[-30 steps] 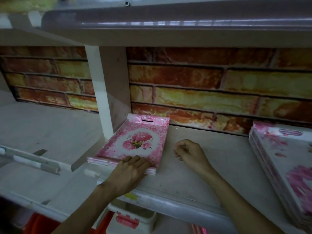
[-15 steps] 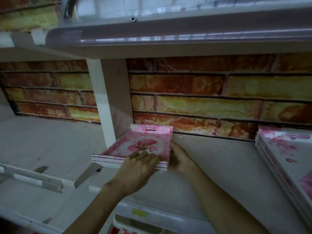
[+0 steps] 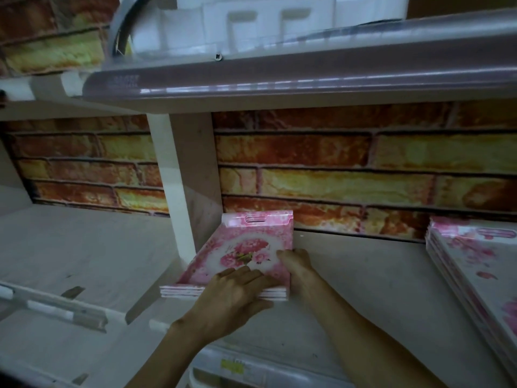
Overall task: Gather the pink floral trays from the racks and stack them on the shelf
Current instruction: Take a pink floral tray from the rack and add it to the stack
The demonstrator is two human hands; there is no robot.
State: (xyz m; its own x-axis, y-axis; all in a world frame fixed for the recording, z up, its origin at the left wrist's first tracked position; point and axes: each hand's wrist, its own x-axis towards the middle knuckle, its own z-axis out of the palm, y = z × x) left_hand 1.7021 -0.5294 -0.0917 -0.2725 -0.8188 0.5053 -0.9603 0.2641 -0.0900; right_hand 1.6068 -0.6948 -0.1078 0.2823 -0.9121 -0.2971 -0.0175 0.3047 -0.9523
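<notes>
A small stack of pink floral trays (image 3: 237, 247) lies flat on the pale shelf (image 3: 363, 275), tucked against the white upright divider. My left hand (image 3: 232, 295) lies over the stack's near edge, fingers spread on the top tray and thumb under the front. My right hand (image 3: 296, 264) grips the stack's right edge, thumb on top. A second, larger stack of pink floral trays (image 3: 475, 270) lies at the shelf's right end, partly cut off by the frame.
The white divider (image 3: 179, 191) separates this bay from the left shelf bay (image 3: 70, 261). A brick-pattern back wall (image 3: 335, 175) closes the rear. An upper shelf (image 3: 279, 82) overhangs closely. A price-tag rail (image 3: 251, 368) runs along the front edge.
My right hand moved left from the bare shelf to the stack's right edge. Both hands pushed the stack deeper, toward the divider and back wall. My view tilted upward.
</notes>
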